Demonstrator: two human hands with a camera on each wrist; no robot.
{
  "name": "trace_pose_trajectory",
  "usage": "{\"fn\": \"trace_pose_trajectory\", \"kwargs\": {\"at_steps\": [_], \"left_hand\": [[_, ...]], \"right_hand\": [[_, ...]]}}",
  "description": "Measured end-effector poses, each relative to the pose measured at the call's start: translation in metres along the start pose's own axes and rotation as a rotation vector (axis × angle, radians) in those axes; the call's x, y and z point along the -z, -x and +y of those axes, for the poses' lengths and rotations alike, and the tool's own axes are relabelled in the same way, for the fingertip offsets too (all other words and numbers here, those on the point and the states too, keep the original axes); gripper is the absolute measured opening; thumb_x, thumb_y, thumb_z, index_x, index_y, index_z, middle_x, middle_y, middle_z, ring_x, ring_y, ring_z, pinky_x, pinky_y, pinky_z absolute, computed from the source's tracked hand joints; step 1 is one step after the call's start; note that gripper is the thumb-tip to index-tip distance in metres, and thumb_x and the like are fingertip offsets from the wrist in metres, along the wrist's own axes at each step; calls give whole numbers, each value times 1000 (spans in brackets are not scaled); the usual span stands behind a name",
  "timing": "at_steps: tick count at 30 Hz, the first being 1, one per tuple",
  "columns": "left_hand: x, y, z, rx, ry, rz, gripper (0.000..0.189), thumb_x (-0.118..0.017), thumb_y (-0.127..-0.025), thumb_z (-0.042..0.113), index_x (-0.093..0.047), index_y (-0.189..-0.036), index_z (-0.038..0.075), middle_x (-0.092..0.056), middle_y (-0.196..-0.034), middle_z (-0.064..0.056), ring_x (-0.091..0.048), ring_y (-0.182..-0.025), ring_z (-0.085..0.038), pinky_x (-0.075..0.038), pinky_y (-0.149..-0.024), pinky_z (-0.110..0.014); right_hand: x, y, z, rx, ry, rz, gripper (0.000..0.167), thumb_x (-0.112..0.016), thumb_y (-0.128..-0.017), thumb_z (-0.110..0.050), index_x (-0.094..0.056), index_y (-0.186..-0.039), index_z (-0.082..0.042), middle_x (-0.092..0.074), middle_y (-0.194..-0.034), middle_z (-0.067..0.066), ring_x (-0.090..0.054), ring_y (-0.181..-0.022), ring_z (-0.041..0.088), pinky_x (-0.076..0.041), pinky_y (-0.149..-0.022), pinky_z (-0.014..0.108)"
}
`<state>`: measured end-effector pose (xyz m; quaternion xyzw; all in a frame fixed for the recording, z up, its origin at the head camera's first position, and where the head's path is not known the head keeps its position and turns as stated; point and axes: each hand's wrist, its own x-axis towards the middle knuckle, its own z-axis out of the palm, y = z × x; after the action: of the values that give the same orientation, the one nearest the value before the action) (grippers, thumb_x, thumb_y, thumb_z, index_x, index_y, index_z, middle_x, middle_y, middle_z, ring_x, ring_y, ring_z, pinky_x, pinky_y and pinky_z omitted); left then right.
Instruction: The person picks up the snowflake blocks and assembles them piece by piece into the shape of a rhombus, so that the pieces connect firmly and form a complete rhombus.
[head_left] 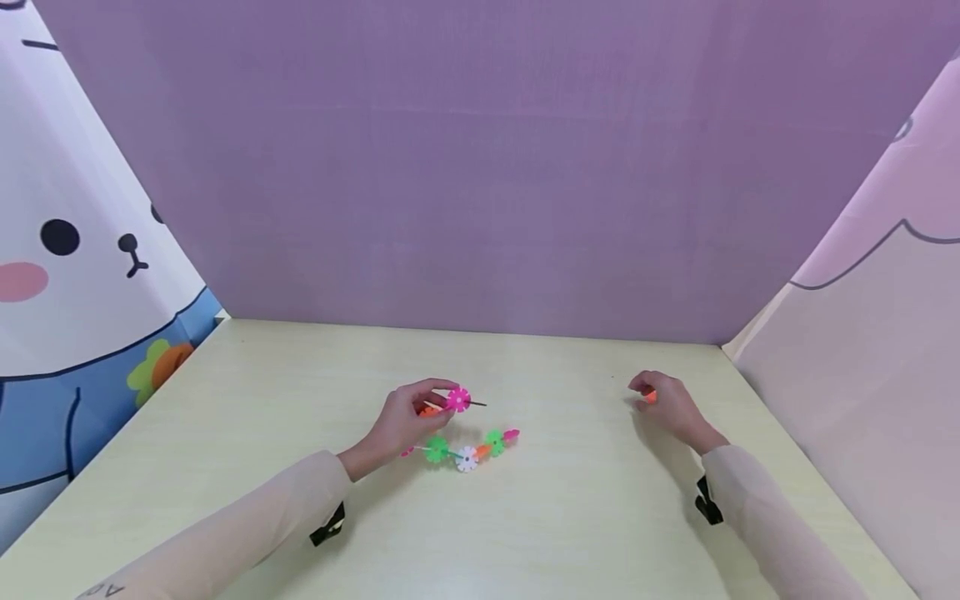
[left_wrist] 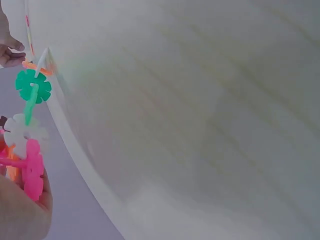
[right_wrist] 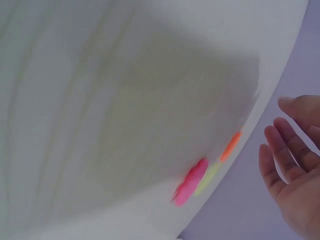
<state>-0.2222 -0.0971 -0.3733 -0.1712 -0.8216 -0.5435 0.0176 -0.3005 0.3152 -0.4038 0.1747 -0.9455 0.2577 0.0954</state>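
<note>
My left hand (head_left: 408,417) pinches a pink notched plastic disc (head_left: 459,400), and a thin dark cord end (head_left: 477,404) sticks out to its right. An orange disc (head_left: 429,411) shows between the same fingers. Below them, a string of discs curves, with a green disc (head_left: 437,450), a white disc (head_left: 467,458) and another green disc (head_left: 495,442). Well to the right, my right hand (head_left: 672,410) holds an orange piece (head_left: 651,397), mostly covered by its fingers. In the right wrist view the fingers (right_wrist: 272,170) are bent and that piece is hidden.
A pale wooden table (head_left: 570,517) lies beneath both hands. Behind it rises a purple cloth panel (head_left: 480,183). Printed cloth walls stand on the left (head_left: 90,167) and right (head_left: 870,350). Each sleeve has a black strap piece under the wrist.
</note>
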Motion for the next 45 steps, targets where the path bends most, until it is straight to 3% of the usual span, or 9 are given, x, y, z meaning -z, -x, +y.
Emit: {"fn": "trace_pose_trajectory", "kwargs": {"at_steps": [6, 12, 18, 20, 25, 32, 37, 45], "left_hand": [[1, 2, 4, 20, -16, -1, 37, -67, -81, 6, -59, -117, 5, -66, -100, -18, -62, -77, -25, -49, -61, -18], [1, 1, 0, 4, -14, 4, 36, -66, -81, 4, -60, -116, 4, -66, -99, -19, -62, -75, -26, -47, -57, -18], [-3, -7, -23, -1, -25, 22, 36, -68, -80, 5, -61, -115, 10, -67, -99, -14, -62, -73, -20, -47, -56, -18], [-4, -10, -32, 5, -29, 29, 36, -68, -80, 7, -62, -115, 15, -68, -99, -11, -62, -72, -17, -47, -56, -19], [-4, -12, -36, -6, -25, 32, 36, -68, -80, 7, -63, -113, 20, -68, -97, -7, -61, -69, -15, -49, -56, -21], [-3, -12, -35, -2, -10, 28, 36, -68, -80, 6, -63, -113, 20, -68, -97, -6, -62, -72, -14, -50, -56, -22], [-2, -12, -32, -11, -7, 15, 37, -68, -80, 7, -61, -115, 15, -68, -100, -11, -64, -80, -18, -48, -56, -19], [2, -1, 1, -10, -9, -3, 37, -67, -80, 3, -59, -116, 3, -66, -101, -19, -63, -84, -29, -48, -59, -18]], "right_hand": [[6, 1, 15, -62, 37, -40, 26, -62, -75, 8, -59, -101, 7, -61, -98, 22, -56, -91, 37, -46, -82, 50], [6, -2, 27, -96, 84, -65, 27, -61, -76, 4, -59, -103, 7, -61, -100, 24, -54, -94, 39, -46, -82, 51], [5, -4, 31, -160, 102, -113, 29, -61, -75, 5, -58, -105, 6, -60, -102, 25, -55, -93, 38, -46, -81, 50], [4, -4, 32, -155, 115, -112, 28, -61, -75, 6, -59, -102, 6, -61, -98, 24, -56, -90, 37, -47, -80, 49], [2, -6, 37, -110, 141, -85, 23, -62, -73, 8, -60, -96, 7, -62, -90, 22, -58, -83, 34, -48, -77, 47], [3, -7, 38, -105, 132, -49, 26, -65, -73, 7, -59, -98, 9, -57, -90, 20, -56, -82, 31, -49, -75, 45], [8, -6, 33, -90, 132, -17, 23, -63, -69, 13, -63, -90, 6, -57, -85, 17, -59, -76, 29, -50, -69, 41], [15, -5, 29, -89, 123, -9, 23, -54, -68, 14, -64, -84, 0, -62, -74, 9, -54, -69, 19, -45, -62, 30]]}}
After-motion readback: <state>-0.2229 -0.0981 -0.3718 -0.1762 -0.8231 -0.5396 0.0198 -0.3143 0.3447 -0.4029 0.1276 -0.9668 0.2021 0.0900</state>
